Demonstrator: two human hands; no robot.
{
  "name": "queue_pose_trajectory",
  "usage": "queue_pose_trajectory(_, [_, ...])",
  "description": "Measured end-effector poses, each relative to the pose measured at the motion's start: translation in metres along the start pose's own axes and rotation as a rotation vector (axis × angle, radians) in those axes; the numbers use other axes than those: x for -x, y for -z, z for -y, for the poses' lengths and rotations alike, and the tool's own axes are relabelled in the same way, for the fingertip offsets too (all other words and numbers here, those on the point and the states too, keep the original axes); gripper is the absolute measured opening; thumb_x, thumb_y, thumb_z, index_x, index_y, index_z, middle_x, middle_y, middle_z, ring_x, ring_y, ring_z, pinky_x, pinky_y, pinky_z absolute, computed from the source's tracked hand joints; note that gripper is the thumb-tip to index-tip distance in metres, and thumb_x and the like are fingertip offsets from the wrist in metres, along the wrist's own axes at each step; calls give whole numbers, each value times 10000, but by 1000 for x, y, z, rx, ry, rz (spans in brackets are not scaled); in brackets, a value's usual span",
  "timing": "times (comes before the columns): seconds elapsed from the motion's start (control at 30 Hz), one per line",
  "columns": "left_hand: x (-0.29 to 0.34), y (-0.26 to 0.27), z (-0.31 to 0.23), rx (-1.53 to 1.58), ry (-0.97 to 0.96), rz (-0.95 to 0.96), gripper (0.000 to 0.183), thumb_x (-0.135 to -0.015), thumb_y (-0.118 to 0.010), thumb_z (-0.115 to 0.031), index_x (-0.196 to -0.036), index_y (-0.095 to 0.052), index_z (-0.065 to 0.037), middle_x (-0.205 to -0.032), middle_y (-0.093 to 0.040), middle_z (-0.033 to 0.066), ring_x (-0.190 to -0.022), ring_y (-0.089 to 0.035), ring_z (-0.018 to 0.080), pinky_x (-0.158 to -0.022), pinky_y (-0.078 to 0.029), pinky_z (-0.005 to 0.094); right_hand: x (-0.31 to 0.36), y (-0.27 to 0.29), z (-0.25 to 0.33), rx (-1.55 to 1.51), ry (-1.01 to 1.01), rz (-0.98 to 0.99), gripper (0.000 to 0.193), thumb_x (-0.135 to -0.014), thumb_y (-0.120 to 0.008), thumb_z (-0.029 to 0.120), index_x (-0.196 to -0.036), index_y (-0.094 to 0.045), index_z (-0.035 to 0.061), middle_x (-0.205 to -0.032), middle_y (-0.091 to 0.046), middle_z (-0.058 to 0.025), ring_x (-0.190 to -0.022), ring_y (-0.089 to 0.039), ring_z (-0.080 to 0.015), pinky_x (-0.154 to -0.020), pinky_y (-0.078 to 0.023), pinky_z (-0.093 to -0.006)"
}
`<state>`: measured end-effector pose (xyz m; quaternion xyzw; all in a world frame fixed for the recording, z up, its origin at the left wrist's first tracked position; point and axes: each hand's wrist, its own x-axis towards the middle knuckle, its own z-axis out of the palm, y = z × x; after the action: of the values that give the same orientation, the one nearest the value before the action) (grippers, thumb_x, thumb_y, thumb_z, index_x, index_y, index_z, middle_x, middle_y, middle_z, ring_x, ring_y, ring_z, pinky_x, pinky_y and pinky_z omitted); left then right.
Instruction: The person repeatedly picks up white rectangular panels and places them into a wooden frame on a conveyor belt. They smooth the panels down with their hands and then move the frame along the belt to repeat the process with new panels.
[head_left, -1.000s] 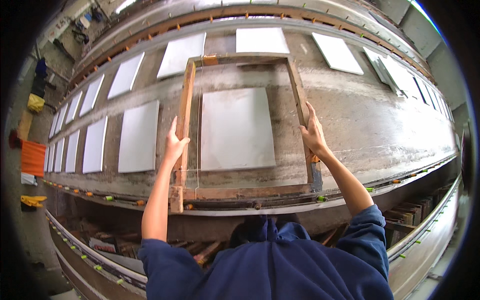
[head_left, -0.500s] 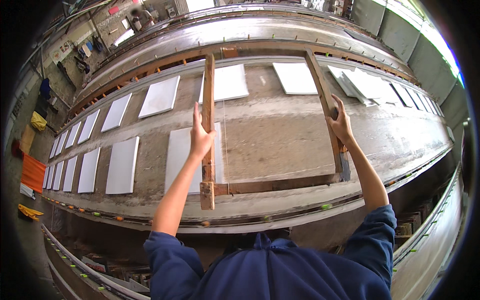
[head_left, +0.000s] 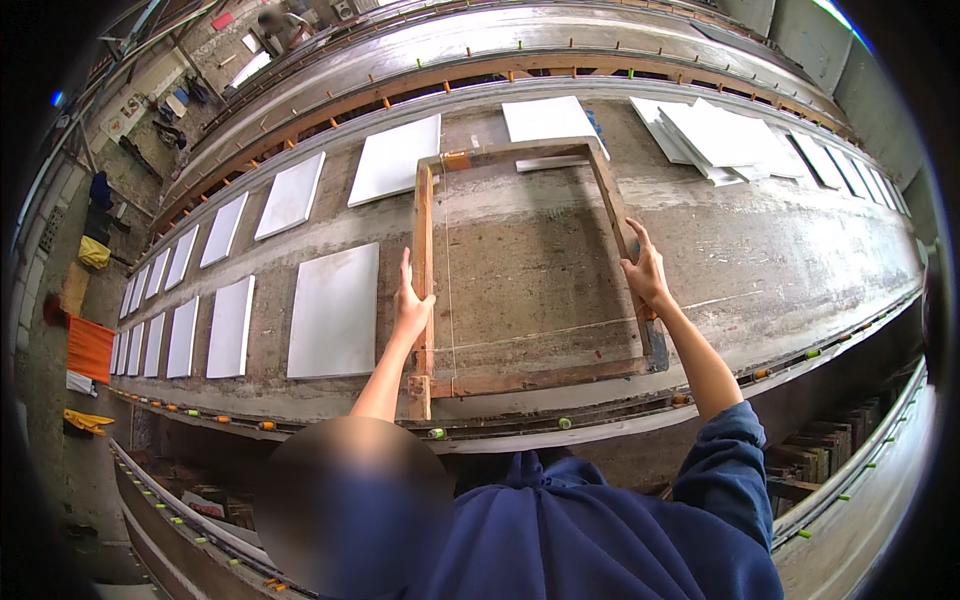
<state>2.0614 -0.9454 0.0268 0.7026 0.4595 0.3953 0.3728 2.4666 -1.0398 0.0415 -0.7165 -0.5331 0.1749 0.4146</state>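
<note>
A wooden rectangular frame (head_left: 540, 380) is between my hands over the long grey table (head_left: 750, 260); whether it rests flat there or hovers slightly, I cannot tell. My left hand (head_left: 408, 312) holds its left bar, fingers along the outer side and thumb over the wood. On the right bar my right hand (head_left: 648, 276) has its grip, fingers stretched along the outside. A thin pale line runs inside the left bar. Left of the frame lies a large white panel (head_left: 333, 312). Another white panel (head_left: 545, 118) is partly behind the frame's far bar.
White panels (head_left: 230, 325) lie in two rows toward the left. A loose stack of white panels (head_left: 715, 135) sits at the far right. Small green and orange pegs (head_left: 565, 424) line the table's near rail. More long tables (head_left: 470, 50) stand beyond, and an orange cloth (head_left: 88, 350) hangs left.
Both hands have brought the frame rightward along the table and nearer its surface. The large near panel, earlier overlapped by the left bar, now shows whole beside the frame.
</note>
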Motion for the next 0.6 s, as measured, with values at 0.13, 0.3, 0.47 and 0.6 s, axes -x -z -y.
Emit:
queue_pose_trajectory(0.13, [0, -1, 8, -9, -32, -30, 912, -667, -516, 146, -1439, -136, -157, -1485, -174, 163, -1383, -114, 301, -1115, -178, 370, 1, -4, 2, 19, 15, 16, 711, -723, -585, -36, -1352, -332, 177, -953, -550, -211, -951, -516, -384, -865, -399, -465])
queue_pose_trajectory(0.3, [-6, -13, 7, -18, -78, -32, 854, -660, -512, 150, -1405, -207, -133, -1465, -224, 168, -1380, -144, 305, -1117, -171, 365, 0, 2, -12, 70, 78, -15, 653, -742, -578, -15, -1329, -358, 169, -1097, -545, -230, -1055, -491, -413, -911, -390, -459])
queue_pose_trajectory(0.47, [18, -11, 4, -27, -94, -32, 798, -673, -513, 139, -1382, -244, -110, -1441, -268, 169, -1375, -174, 294, -1112, -180, 373, 34, 16, 0, 95, 38, 48, 622, -742, -580, -8, -1304, -387, 174, -1148, -528, -217, -1096, -471, -390, -942, -372, -457])
queue_pose_trajectory(0.6, [20, -11, -6, -137, -40, 2, 751, -713, -533, 106, -1372, -248, -114, -1429, -298, 130, -1338, -261, 314, -1094, -250, 395, 36, 22, 5, 126, 55, 91, 589, -751, -572, -7, -1289, -400, 156, -1204, -501, -189, -1128, -447, -376, -979, -351, -442])
